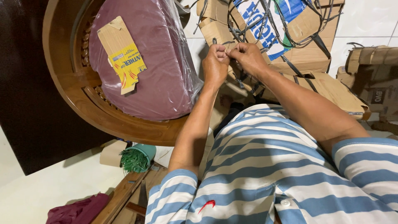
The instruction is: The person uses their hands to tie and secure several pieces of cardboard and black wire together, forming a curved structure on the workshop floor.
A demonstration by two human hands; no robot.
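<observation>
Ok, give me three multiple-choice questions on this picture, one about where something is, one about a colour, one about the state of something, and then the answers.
1. Where is the green cup of green sticks?
A. On the maroon cushion
B. On the floor below the wooden chair
C. Inside the cardboard box

2. What colour are the stripes on the shirt?
A. Blue and white
B. Red and black
C. Green and yellow

3. What state is the maroon cushion in?
A. Bare
B. Covered in clear plastic film
C. Wrapped in newspaper

Answers:
1. B, the cup sits low beside the wooden chair frame.
2. A, blue and white bands cross the whole shirt.
3. B, glossy wrinkled film shows over the cushion, with a cardboard tag on it.

Both the left hand and right hand pinch at black straps on flattened cardboard boxes.
</observation>
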